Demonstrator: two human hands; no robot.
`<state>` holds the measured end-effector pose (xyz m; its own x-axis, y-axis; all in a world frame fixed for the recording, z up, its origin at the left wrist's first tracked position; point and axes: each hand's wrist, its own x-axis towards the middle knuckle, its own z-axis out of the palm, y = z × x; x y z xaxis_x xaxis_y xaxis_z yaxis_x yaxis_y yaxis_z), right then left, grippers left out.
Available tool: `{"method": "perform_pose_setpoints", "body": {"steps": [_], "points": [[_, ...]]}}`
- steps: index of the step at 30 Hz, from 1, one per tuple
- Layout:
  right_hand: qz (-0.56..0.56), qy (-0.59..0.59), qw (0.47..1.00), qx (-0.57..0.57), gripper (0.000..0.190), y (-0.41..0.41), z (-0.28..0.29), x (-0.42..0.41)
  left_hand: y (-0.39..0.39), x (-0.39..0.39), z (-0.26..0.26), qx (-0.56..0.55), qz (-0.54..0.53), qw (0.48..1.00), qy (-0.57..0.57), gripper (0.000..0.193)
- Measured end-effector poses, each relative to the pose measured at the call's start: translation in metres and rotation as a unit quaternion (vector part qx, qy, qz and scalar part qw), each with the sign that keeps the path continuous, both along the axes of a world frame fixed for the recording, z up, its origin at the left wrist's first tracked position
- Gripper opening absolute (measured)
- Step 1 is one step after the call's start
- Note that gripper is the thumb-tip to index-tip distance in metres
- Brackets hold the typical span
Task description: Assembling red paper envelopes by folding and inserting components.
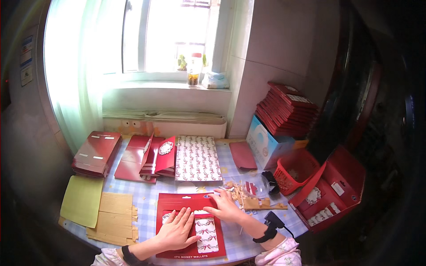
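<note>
In front of me on the table lies a red cardboard backing card with a hang slot at its top and white print along its bottom. A white wallet with a ribbon-and-garland pattern is on its right half. My left hand rests palm down on the card's left half, partly covering another wallet with a white floral label. My right hand is at the card's upper right, fingers spread, beside the top of the patterned wallet. Whether its fingertips press the card is hard to tell.
Behind are stacked red cards, red wallets and patterned sheets. Brown cardboard lies left; paper scraps, a red basket and an open red box are right. Another red stack tops a blue box.
</note>
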<state>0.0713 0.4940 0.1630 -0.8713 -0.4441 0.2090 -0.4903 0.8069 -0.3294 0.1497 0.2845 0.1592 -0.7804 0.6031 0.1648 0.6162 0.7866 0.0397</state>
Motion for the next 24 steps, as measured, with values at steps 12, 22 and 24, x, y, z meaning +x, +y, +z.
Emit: {"method": "perform_pose_setpoints", "body": {"steps": [12, 22, 24], "points": [[0.18, -0.122, 0.975, -0.055, 0.026, -0.043, -0.008, -0.046, 0.004, -0.001, -0.005, -0.036, 0.002, 0.999, -0.017, 0.085], [0.081, 0.114, 0.988, -0.061, 0.033, -0.048, -0.031, -0.013, 0.003, 0.0, -0.004, -0.018, 0.006, 1.0, -0.008, 0.088], [0.065, 0.127, 0.986, -0.082, 0.033, -0.048, -0.033, -0.012, 0.006, 0.0, -0.004, -0.044, 0.01, 0.999, -0.016, 0.089]]}}
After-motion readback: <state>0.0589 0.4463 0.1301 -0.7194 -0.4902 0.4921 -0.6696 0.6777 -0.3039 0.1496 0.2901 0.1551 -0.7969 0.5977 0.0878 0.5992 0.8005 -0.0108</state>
